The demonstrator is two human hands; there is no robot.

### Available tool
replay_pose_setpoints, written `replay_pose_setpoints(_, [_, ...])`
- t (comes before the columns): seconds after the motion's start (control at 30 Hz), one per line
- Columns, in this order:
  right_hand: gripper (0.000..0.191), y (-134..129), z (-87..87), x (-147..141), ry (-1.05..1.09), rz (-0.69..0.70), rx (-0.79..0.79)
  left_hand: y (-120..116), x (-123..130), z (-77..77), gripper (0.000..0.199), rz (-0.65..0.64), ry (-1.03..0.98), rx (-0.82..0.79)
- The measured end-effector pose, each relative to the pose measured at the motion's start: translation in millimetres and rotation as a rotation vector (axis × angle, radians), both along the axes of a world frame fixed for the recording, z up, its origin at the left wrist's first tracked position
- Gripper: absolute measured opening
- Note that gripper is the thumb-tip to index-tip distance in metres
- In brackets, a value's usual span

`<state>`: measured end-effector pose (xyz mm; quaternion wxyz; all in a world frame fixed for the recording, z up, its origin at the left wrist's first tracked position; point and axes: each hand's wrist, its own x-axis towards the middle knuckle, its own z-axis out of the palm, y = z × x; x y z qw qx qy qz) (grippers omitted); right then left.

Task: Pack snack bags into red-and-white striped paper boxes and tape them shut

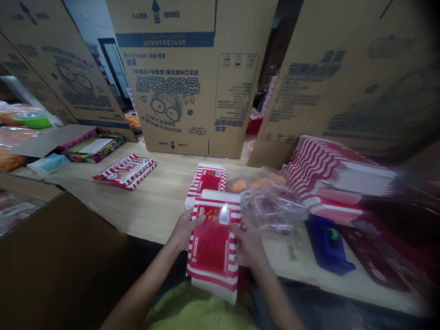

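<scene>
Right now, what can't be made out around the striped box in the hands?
Head view:
- Small print on the box: too small.
- Blue object: blur hides what it is.
- Striped stack's right end: blurred.
- Orange pieces: blurred behind plastic.
- Box edges: under left hand and right hand.

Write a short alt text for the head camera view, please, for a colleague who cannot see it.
A person's left hand and right hand hold a red-and-white striped carton above a wooden table. On the table lie another striped carton, clear plastic bags and a stack of striped cartons, with large cardboard boxes standing behind.
</scene>
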<state>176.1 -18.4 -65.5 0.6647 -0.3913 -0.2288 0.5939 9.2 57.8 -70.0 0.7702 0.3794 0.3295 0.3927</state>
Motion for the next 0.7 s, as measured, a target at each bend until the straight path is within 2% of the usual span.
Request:
replay_pose_setpoints(0.1, [0.036,10,-4.9,-7,-0.077,-0.087,-0.041,1,1,-3.8,0.047,0.032,-0.001,0.011])
replay_pose_setpoints(0.17, [0.043,13,-8.0,-9,-0.128,-0.091,-0.034,1,0,-4.4,0.049,0.070,-0.003,0.030])
replay_pose_setpoints(0.23, [0.056,15,-9.1,-7,-0.159,-0.087,0.006,-1,0,-3.1,0.055,0.095,-0.012,0.058])
replay_pose_setpoints(0.33, [0.069,18,-7.6,3,-0.194,-0.175,0.064,-8,-1,-0.2,0.070,0.069,-0.028,0.105])
replay_pose_setpoints(0.4, [0.066,20,-6.4,10,-0.200,-0.198,0.058,-14,-2,-0.3,0.076,0.012,-0.027,0.119])
replay_pose_setpoints(0.47, [0.059,21,-6.8,15,-0.207,-0.158,0.044,-19,-2,-2.9,0.079,-0.034,-0.012,0.127])
replay_pose_setpoints(0.53, [0.051,21,-8.5,16,-0.236,-0.127,0.038,-21,-4,-7.7,0.080,-0.031,0.009,0.160])
replay_pose_setpoints(0.63, [0.035,18,-11.3,15,-0.303,-0.116,0.049,-17,-9,-15.5,0.075,-0.014,0.050,0.224])
replay_pose_setpoints(0.7, [0.029,17,-11.8,15,-0.354,-0.086,0.053,-13,-12,-18.8,0.064,-0.014,0.083,0.250])
